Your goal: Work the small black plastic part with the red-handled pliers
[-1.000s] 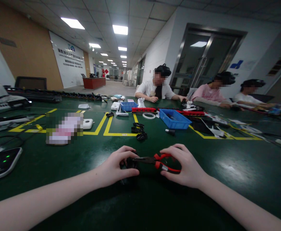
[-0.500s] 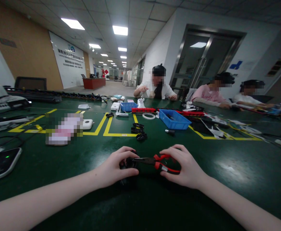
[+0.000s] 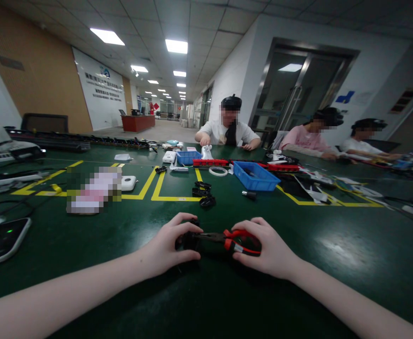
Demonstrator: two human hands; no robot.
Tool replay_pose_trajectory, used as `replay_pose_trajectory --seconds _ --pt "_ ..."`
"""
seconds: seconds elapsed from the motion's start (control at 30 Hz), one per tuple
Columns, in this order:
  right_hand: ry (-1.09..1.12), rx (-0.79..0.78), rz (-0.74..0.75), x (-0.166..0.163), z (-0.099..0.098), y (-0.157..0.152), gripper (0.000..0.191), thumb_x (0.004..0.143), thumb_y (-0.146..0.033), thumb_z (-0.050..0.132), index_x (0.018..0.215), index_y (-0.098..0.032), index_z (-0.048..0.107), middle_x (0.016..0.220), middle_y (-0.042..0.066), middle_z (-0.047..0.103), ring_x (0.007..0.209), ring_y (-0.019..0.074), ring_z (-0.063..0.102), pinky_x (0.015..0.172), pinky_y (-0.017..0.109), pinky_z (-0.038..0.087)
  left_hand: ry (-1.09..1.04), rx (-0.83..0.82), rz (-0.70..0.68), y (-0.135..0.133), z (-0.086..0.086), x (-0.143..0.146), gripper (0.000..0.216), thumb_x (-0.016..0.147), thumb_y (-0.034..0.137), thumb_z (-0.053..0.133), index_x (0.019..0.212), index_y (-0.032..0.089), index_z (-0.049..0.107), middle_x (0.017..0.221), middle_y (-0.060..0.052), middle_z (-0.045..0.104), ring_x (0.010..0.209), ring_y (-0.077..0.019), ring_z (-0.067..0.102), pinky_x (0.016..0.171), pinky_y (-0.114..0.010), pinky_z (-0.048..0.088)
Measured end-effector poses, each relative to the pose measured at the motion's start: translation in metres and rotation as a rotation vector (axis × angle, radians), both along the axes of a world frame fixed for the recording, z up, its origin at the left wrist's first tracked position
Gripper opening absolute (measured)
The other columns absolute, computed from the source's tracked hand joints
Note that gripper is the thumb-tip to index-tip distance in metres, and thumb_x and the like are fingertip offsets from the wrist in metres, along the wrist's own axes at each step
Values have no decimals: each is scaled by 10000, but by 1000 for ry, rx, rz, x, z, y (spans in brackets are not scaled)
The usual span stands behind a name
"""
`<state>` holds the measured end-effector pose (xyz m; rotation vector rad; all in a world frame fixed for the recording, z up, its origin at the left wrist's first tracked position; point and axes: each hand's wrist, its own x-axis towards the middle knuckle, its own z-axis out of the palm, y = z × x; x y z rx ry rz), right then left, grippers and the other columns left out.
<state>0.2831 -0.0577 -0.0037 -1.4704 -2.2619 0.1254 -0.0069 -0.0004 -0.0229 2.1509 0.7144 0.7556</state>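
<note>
My left hand grips a small black part whose exact kind is too dark to make out; the fingers hide much of it. In my right hand is a pair of red-and-black needle-nose pliers, with my fingers around the handles. The long dark jaws point left and their tips meet the black part between my left thumb and fingers. Both hands are low over the green table, near its front middle. Beyond them lie several similar-looking black pieces.
Past the hands stand a blue bin with dark things inside and a smaller blue bin. A white ring, a black cylinder and a white device lie about. Left is a phone-like device. People sit opposite and right.
My right hand and the pliers have shifted slightly left, and the handles look a little closer together. My left hand keeps its hold. The person opposite has lowered a hand toward the table.
</note>
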Motion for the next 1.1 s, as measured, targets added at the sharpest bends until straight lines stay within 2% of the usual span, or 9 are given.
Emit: replay_pose_trajectory --seconds 0.33,0.73,1.1 --pt "28 -54 -35 0 0 0 387 730 -420 741 1068 -259 642 1028 50 709 952 267 593 793 425 500 -1 -16 -13 -1 3 -1 406 835 270 735 1234 321 675 1464 -62 454 1355 -312 462 1101 -465 422" --pt "-64 149 46 4 -4 2 432 720 -404 754 1090 -237 606 999 53 717 873 243 600 835 442 458 -4 -98 18 0 5 1 377 824 292 734 1200 297 704 1440 -64 506 1326 -312 487 1062 -451 438" --pt "-57 162 42 5 -5 1 447 723 -415 749 1106 -234 605 995 68 710 894 259 607 811 433 466 24 -98 35 -1 7 0 384 822 343 730 1196 266 693 1439 -69 505 1189 -287 563 968 -417 492"
